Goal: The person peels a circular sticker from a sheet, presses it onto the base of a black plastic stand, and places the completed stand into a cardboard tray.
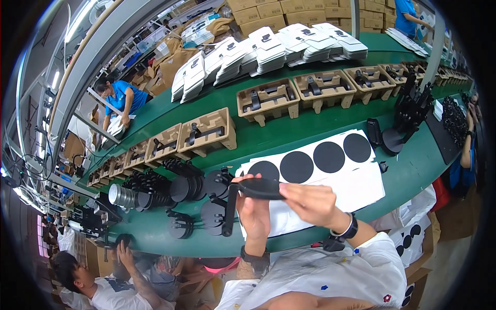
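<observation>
My left hand (pixel 253 209) grips a black stand part (pixel 243 192) with an oval base and a bent arm, held above the near edge of the green conveyor belt (pixel 289 129). My right hand (pixel 310 202) pinches the right end of the oval base. Right behind the hands lies a white backing sheet (pixel 341 178) carrying several black round pads (pixel 328 156).
Stacks of black stand parts (pixel 181 188) lie left of the hands. Brown pulp trays (pixel 268 99) with black parts ride the belt. White folded boxes (pixel 268 51) are piled behind. More black parts (pixel 411 111) stand at the right. Other workers sit left (pixel 121 98), lower left (pixel 103 289) and right (pixel 465 155).
</observation>
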Motion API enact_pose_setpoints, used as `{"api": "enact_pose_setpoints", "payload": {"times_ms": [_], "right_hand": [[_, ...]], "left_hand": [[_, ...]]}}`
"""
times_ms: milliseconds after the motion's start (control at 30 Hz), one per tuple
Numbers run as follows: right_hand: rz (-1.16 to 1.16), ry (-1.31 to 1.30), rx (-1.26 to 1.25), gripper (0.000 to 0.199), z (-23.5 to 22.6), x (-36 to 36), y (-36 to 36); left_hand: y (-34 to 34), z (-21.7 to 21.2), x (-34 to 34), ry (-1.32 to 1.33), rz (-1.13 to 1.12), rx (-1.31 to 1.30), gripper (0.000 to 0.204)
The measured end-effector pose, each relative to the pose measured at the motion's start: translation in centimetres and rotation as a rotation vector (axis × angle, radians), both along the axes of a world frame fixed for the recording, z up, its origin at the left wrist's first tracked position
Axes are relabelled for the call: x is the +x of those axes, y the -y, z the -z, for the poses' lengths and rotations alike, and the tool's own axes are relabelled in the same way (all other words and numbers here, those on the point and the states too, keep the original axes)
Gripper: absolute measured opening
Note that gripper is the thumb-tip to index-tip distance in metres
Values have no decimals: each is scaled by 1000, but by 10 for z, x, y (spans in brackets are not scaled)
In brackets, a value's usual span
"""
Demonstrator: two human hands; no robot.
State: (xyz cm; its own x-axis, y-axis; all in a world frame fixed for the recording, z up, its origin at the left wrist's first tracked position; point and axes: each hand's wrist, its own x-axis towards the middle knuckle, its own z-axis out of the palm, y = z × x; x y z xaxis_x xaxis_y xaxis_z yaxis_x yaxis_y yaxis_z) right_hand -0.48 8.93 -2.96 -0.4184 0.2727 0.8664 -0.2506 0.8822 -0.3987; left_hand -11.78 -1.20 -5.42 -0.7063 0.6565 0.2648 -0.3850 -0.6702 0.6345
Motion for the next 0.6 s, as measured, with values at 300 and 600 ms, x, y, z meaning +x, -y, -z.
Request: {"api": "enact_pose_setpoints", "payload": {"times_ms": [300,600], "right_hand": [[-74,376,-379,20,-46,-41,-77],[200,603,-139,31,-9,-254,-111]], "left_hand": [[46,-20,-31,-328,-457,-244,57],[145,-148,-28,-449,267,325,18]]}}
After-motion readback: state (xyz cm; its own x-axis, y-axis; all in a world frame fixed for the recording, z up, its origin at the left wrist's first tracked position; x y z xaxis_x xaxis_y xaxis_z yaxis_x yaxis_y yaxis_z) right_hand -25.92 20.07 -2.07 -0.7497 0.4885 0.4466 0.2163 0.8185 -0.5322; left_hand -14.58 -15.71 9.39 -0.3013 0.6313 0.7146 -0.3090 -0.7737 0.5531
